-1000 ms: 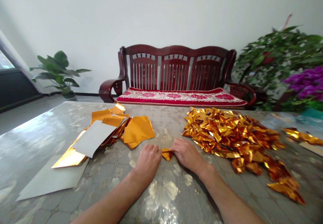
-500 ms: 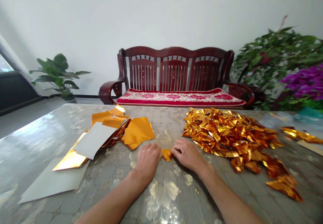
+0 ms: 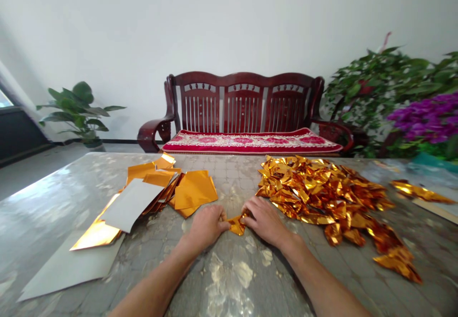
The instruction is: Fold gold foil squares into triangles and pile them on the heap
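Between my two hands, just over the table's middle, is a small folded piece of gold foil paper point(image 3: 236, 225). My left hand point(image 3: 209, 222) pinches its left end, thumb against the curled fingers. At the right end, my right hand point(image 3: 262, 218) grips it between thumb and fingers; part of the paper is hidden there. Flat gold foil sheets point(image 3: 195, 189) lie in a loose stack beyond my left hand. To the right of my right hand spreads a large heap of folded gold foil pieces point(image 3: 315, 188).
Pale sheets point(image 3: 75, 264) lie at the table's left, another light sheet point(image 3: 132, 202) over the gold stack. A lone foil strip point(image 3: 422, 191) and clear plastic point(image 3: 386, 170) are at the right. Behind the patterned table point(image 3: 232, 279) stand a wooden bench point(image 3: 243, 112) and plants point(image 3: 82, 109).
Both hands still hold the foil paper, their fingers shifted slightly; my left thumb now shows along its left end. The whole view has tilted a little.
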Demonstrator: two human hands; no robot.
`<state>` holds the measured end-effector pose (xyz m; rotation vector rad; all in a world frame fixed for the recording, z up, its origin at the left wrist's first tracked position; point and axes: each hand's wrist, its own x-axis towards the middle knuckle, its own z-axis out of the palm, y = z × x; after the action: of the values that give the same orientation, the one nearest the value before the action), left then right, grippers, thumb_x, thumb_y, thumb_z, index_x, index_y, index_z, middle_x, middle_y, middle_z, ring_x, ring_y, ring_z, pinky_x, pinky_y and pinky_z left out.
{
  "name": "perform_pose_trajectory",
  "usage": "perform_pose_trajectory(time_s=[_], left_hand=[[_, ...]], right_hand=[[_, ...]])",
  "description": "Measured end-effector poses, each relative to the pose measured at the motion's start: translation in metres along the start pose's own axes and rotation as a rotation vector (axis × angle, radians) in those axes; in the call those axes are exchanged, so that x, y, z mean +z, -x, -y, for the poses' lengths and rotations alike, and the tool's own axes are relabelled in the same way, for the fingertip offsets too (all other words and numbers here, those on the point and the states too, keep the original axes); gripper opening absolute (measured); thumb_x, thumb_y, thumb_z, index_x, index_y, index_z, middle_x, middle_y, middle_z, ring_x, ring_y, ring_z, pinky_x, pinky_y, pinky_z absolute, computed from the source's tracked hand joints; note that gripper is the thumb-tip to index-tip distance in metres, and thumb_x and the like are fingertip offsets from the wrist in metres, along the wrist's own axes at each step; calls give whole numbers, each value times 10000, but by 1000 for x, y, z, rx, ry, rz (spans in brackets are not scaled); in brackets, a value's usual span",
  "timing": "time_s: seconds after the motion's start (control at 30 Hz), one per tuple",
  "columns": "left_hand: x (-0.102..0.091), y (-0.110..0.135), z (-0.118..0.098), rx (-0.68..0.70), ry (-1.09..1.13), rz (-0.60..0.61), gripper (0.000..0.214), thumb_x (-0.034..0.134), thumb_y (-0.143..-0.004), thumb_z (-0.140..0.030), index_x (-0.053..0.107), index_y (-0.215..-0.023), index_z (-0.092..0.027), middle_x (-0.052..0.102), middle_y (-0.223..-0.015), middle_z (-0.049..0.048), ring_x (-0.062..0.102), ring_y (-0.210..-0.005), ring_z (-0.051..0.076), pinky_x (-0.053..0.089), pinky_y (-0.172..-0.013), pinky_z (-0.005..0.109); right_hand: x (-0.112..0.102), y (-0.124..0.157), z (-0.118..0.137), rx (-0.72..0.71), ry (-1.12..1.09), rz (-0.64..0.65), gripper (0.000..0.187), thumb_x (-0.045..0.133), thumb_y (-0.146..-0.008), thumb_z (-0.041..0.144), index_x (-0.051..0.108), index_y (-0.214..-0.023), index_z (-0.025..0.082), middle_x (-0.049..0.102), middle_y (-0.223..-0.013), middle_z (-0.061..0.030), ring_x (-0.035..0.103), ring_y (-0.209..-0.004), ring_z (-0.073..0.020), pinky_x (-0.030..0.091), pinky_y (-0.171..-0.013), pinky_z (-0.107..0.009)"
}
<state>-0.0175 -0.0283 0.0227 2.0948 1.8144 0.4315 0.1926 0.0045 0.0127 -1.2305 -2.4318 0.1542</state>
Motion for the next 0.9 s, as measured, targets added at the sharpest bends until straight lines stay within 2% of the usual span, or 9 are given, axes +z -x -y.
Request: perform_pose_trajectory(time_s=[0.13,0.23,0.37,0.47,0.63,0.77,0.9], left_hand=[[9,4,3,51,189,-104,117,607,-819,-240,566,-724,-187,594,-683,-19,535,-662,146,279,-580,238],[17,6,5,110,366,-198,118,559,-857,-219,524,-747,-191,561,-666,-32,522,-639,132,322,-583,221],[22,6,4,232,416,-340,96,562,-869,-202,534,-777,-196,583,-714,-25,549,-682,135,392,-638,221],[21,5,2,289,351,-427,53,582,-883,-216,599,-836,-197,625,-777,-6,582,-748,150,426,-697,239],[16,6,-8,401,190,-400,199,540,-954,-326,716,-893,-258,636,-763,-3,593,-773,164,418,-703,260],[16,7,-12,432,199,-458,221,534,-963,-314,720,-866,-246,642,-761,1,595,-767,154,423,-699,256],[13,10,-14,539,143,-575,192,541,-961,-266,708,-878,-222,644,-758,14,575,-736,150,425,-685,256]], right_hand=[[1,1,-3,79,-125,-52,118,722,-787,286,634,-827,217,641,-879,-9,549,-864,-190,371,-740,-283],[3,2,-4,188,-346,-74,78,690,-782,248,629,-755,207,627,-749,12,557,-744,-167,376,-659,-259],[2,2,-2,236,-619,-196,65,672,-762,209,624,-721,192,635,-694,23,574,-671,-146,409,-635,-239],[-3,2,3,214,-642,-272,86,696,-740,196,639,-675,189,650,-671,18,595,-666,-149,424,-648,-240],[-11,3,9,156,-600,-309,111,739,-711,155,662,-640,192,670,-664,11,612,-656,-148,430,-646,-238],[-13,4,12,113,-578,-344,126,761,-713,170,661,-641,197,672,-671,8,619,-667,-152,435,-654,-243],[-13,5,13,65,-608,-374,116,745,-749,202,666,-664,201,676,-686,2,625,-685,-156,452,-676,-254]])
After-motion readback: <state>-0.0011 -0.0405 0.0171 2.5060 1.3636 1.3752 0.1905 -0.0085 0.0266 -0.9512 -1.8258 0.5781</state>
